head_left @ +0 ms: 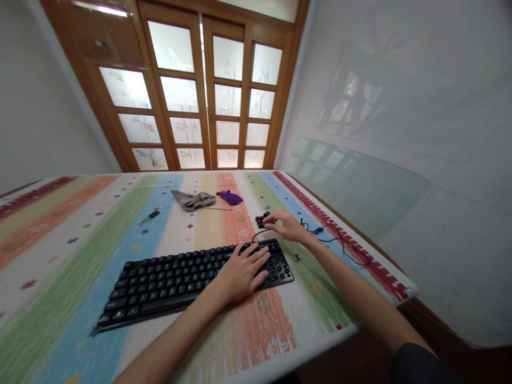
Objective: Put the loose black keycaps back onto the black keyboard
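Observation:
A black keyboard [168, 285] lies at a slant across the striped cloth. My left hand [242, 274] rests on its right part, fingers spread and flat, covering some of the keys. At the keyboard's right end, the key positions look bare, without their caps. Beyond the back right corner sits a small cluster of black keycaps [260, 220]. My right hand [286, 226] is over that cluster, thumb and forefinger pinched at what looks like a keycap; the fingers partly hide it.
A black cable [340, 237] loops on the cloth to the right. Farther back lie a grey cloth [194, 200], a purple pouch [230, 197] and a thin stick [218, 208]. A small black key-like object [153, 215] is at left. A white wall [452, 240] borders the table's right side.

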Demonstrator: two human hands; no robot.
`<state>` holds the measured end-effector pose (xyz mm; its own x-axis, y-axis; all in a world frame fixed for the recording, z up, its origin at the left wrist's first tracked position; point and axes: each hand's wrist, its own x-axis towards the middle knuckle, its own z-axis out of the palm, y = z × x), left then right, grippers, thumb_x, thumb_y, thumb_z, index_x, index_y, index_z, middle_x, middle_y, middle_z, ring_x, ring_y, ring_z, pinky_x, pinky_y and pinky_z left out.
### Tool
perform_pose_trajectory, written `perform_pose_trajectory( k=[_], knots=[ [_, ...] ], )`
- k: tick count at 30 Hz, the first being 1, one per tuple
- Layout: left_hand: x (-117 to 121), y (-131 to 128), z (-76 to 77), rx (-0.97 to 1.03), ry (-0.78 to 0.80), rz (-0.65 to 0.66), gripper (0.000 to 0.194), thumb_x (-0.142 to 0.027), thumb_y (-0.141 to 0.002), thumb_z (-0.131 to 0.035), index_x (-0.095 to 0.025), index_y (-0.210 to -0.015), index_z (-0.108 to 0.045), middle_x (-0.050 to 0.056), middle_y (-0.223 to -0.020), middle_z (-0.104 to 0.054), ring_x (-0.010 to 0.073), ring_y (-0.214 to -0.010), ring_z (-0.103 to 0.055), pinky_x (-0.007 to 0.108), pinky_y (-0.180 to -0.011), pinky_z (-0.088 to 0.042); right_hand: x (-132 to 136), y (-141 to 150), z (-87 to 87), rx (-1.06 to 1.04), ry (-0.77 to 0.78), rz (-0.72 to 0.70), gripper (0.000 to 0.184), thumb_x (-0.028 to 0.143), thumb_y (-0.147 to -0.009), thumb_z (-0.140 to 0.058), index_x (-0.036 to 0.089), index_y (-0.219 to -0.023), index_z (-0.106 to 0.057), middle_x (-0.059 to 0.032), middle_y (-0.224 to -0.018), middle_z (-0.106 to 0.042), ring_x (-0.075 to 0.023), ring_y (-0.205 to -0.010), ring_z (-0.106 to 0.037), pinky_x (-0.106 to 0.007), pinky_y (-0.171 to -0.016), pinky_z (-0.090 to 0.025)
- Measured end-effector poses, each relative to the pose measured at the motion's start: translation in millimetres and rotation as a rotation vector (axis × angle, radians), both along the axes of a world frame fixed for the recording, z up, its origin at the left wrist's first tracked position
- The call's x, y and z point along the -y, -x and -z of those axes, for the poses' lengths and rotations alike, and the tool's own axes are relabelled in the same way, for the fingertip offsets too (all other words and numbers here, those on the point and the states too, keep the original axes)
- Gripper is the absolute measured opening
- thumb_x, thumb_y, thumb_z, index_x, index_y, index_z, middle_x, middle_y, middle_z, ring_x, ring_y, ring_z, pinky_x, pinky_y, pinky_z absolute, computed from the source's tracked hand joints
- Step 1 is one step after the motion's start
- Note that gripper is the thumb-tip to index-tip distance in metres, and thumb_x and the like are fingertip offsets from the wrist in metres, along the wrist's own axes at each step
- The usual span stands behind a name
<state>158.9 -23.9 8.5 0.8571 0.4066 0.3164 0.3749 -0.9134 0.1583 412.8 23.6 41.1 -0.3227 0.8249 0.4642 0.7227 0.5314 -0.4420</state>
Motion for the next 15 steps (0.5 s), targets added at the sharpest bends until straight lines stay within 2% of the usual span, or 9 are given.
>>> perform_pose_trajectory(
  k=[3, 8, 15],
  knots=[
    [-0.4, 0.1, 1.2, -0.011, -0.009, -0.009, 0.048, -0.045, -0.105, -0.036, -0.023, -0.147, -0.046, 0.004, -0.154, -0.046, 0.0265, -0.143, -0.041, 0.048, -0.118, -0.024, 24.3, 1.7, 5.2, -0.081, 0.026, -0.087, 0.017, 0.033, -0.092, -0.066, 0.019, -0.093, -0.074, -0.0051, -0.086, -0.074, -0.017, -0.076, -0.065, -0.03, -0.074, -0.051],
    [-1.3, -0.5, 2.4, -0.005, -0.021, -0.01, 0.05, -0.047, -0.105, -0.034, -0.021, -0.147, -0.046, 0.007, -0.154, -0.046, 0.0259, -0.144, -0.041, 0.047, -0.117, -0.025, 58.1, 7.6, 16.2, -0.186, -0.013, -0.057, 0.016, 0.034, -0.094, -0.065, 0.019, -0.092, -0.072, -0.0039, -0.085, -0.073, -0.0166, -0.076, -0.065, -0.03, -0.075, -0.052],
    [-1.2, -1.2, 4.5, 0.005, 0.001, -0.019, 0.05, -0.046, -0.105, -0.036, -0.02, -0.148, -0.045, 0.006, -0.154, -0.047, 0.0257, -0.144, -0.04, 0.048, -0.118, -0.024, 74.5, 12.0, 27.8, -0.134, -0.06, -0.086, 0.016, 0.032, -0.096, -0.062, 0.021, -0.09, -0.072, -0.0061, -0.087, -0.073, -0.0197, -0.082, -0.066, -0.036, -0.079, -0.052]
  ],
)
